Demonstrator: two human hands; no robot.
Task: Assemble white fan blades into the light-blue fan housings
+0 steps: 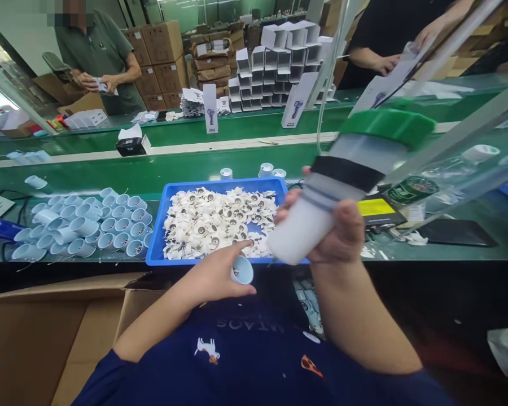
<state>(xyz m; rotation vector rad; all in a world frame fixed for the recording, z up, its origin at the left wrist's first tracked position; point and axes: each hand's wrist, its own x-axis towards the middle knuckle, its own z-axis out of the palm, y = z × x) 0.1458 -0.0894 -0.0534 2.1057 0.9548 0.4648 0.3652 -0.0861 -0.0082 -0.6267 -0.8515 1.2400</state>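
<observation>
I see the left hand [218, 273] grasping a light blue plastic cup [243, 272], with the thumb on one side and the forefinger on the other; the mouth of the cup is turned toward my camera. Some small thing lies inside it, too small for me to tell. The right hand [338, 231] is wrapped around a translucent plastic bottle [300, 231], which is strongly tilted: its green cap [389, 124] is above the right hand, and its plain end is down, between the two hands.

I judge the cup light and rather stiff, with a smooth wall that could slip; a gentle pinch at its sides should be enough, and it leaves the mouth uncovered. The bottle seems heavier, but I cannot see how full it is. Its wall may yield a little under pressure, so I prefer a full grip around the body, below the black band [347, 173], as the right hand has it.

Just beyond the left hand, a blue tray [156, 248] holds many white plastic parts [207, 220]. Left of this hand, more light blue cups [84, 225] are on the table [173, 160].
</observation>
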